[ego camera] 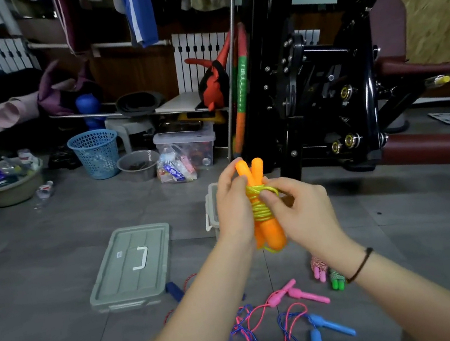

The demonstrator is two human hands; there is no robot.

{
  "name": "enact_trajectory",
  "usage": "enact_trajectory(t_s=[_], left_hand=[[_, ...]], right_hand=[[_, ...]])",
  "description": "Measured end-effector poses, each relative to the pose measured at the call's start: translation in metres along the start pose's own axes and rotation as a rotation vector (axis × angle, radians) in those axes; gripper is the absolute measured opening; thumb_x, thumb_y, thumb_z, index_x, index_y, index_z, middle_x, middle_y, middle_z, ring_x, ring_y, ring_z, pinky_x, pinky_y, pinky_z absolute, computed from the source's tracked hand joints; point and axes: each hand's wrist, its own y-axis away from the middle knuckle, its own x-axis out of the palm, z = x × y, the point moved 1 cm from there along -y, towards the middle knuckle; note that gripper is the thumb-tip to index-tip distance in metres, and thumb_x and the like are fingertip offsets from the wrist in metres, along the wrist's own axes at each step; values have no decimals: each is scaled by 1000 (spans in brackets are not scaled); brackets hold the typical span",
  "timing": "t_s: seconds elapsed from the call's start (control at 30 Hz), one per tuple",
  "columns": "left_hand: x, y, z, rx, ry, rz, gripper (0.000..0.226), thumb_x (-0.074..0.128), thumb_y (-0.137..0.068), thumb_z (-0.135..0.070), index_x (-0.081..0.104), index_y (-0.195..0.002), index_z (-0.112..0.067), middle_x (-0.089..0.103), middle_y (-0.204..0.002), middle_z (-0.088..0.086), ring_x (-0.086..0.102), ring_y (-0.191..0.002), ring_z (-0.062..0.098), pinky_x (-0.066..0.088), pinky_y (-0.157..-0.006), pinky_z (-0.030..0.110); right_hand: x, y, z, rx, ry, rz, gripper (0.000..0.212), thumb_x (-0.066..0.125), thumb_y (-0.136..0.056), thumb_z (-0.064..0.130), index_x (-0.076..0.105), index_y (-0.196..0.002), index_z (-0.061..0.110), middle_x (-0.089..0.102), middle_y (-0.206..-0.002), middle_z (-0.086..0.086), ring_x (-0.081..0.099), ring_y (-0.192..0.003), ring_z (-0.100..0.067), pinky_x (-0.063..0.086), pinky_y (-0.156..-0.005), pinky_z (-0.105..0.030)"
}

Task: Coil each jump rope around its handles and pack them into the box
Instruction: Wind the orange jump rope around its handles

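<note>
Two orange handles [258,168] w/ yellow rope [261,210] coiled, left hand [232,207] gripping handles, right hand [304,211] pinching rope

No legible text: sticker [119,255] on grey lid [111,276] blurred (print on bagged packets [173,171] likewise unreadable).

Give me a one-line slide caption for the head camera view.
Left hand grips orange handles; right hand pinches yellow rope coiled around them.
</note>
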Motion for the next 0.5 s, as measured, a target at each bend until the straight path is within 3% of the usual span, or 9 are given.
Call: enact_trajectory(t_s=[0.17, 0.33, 0.4, 0.5], left_hand=[[-6, -3, 5, 260, -384, 74, 24, 48, -96, -19, 54, -105, -41, 62, -103, -12, 60, -94, 8, 49, -85, 30], [-2, 11, 7, 353, -502, 154, 20, 37, -102, -17, 47, -111, -31, 59, -96, -18, 56, -84, -5, 44, -73, 13], [-1, 14, 7, 361, -476, 177, 17, 39, -101, -23, 48, -107, -36, 60, -92, -17, 57, -83, -5, 45, -72, 13], [0, 14, 5, 358, -449, 233, 15, 48, -92, -33, 47, -106, -40, 61, -97, -15, 60, -89, 4, 50, -80, 26]], right_hand=[[-12, -17, -9, 100, -234, 76, 14, 55, -87, 25, 68, -82, 25, 71, -73, 3, 68, -74, -19, 55, -73, -47], [-16, -19, -3, 152, -371, 38, 7, 64, -87, 11, 69, -87, 17, 71, -67, -2, 70, -64, -13, 60, -67, -40], [-15, -17, 0, 119, -377, -27, 7, 66, -86, 15, 69, -89, 21, 70, -71, 0, 69, -64, -15, 60, -63, -40], [-11, -13, -2, 60, -327, -181, 10, 66, -86, 23, 67, -90, 32, 60, -93, 12, 67, -75, -16, 59, -65, -40]])
